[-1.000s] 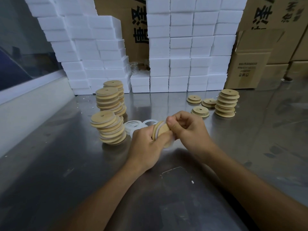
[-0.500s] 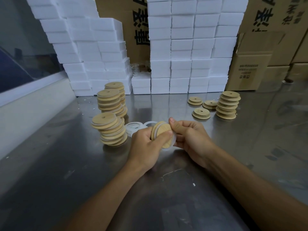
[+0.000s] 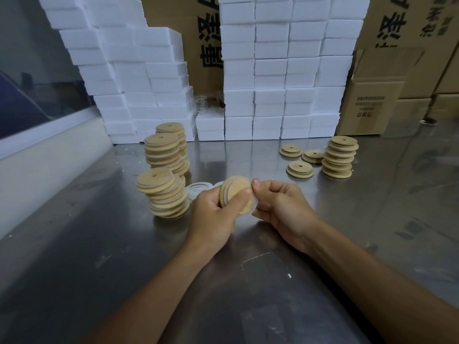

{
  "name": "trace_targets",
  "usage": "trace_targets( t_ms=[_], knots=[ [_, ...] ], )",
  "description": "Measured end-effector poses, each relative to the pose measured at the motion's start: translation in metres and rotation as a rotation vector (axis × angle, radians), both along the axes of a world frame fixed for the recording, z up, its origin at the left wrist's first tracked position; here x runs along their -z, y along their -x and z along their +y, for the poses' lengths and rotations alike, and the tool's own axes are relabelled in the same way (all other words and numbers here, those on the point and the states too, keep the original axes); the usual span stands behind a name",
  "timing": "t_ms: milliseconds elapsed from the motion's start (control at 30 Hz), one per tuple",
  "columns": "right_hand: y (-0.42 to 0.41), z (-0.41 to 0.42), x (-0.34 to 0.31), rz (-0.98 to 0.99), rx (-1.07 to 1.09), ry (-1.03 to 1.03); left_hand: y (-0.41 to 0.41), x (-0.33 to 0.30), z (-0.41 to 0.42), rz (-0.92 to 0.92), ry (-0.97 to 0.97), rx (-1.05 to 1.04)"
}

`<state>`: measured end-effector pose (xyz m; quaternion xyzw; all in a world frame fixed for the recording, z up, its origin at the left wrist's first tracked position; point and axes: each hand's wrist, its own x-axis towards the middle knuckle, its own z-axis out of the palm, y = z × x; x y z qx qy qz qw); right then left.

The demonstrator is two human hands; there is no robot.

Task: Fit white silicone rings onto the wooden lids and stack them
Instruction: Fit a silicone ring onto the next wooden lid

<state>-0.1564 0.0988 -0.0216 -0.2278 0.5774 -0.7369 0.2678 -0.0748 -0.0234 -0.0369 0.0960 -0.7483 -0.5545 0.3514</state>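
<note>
My left hand (image 3: 213, 214) grips a round wooden lid (image 3: 236, 192) on edge above the steel table, thumb across its face. A white silicone ring (image 3: 253, 206) runs around the lid's lower right rim. My right hand (image 3: 280, 207) pinches the ring at the lid's upper right edge. Loose white rings (image 3: 198, 189) lie on the table just behind my left hand. Stacks of lids with white rings (image 3: 162, 193) stand to the left. A stack of bare lids (image 3: 339, 156) and three single lids (image 3: 299, 169) sit at the right.
Two taller lid stacks (image 3: 164, 151) stand behind the near left one. White foam blocks (image 3: 273, 70) are piled along the back, with cardboard boxes (image 3: 370, 100) at the right. A low white wall (image 3: 49, 155) borders the steel table (image 3: 248, 281) on the left.
The lid has turned so its flat face shows more toward me. My right hand's fingers have shifted from over the lid to its upper right edge, with the ring now showing along the lower rim.
</note>
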Motion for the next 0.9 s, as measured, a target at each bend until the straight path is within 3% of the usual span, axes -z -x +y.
trace_targets(
  t_ms=[67, 167, 233, 400, 500, 667, 900],
  knots=[
    [0.000, 0.001, 0.001, 0.081, 0.079, 0.000, -0.001, 0.001, 0.001, -0.050, 0.096, 0.001],
    [-0.001, 0.004, 0.001, 0.476, 0.195, -0.110, 0.000, 0.002, 0.001, -0.143, 0.139, 0.021],
    [-0.001, 0.004, -0.001, 0.623, 0.197, -0.154, -0.001, 0.002, 0.001, -0.179, 0.166, 0.026],
    [0.009, 0.014, -0.008, 0.334, 0.082, -0.152, -0.005, -0.002, 0.005, -0.197, 0.273, 0.079],
    [0.012, 0.019, -0.009, 0.299, 0.035, -0.155, -0.005, -0.002, 0.006, -0.212, 0.313, 0.073],
    [0.006, 0.010, -0.004, 0.251, 0.038, -0.099, -0.001, -0.001, 0.001, -0.151, 0.098, 0.066],
    [0.006, 0.010, -0.005, 0.103, -0.031, -0.080, -0.001, -0.001, 0.001, -0.098, -0.004, 0.075]
  ],
)
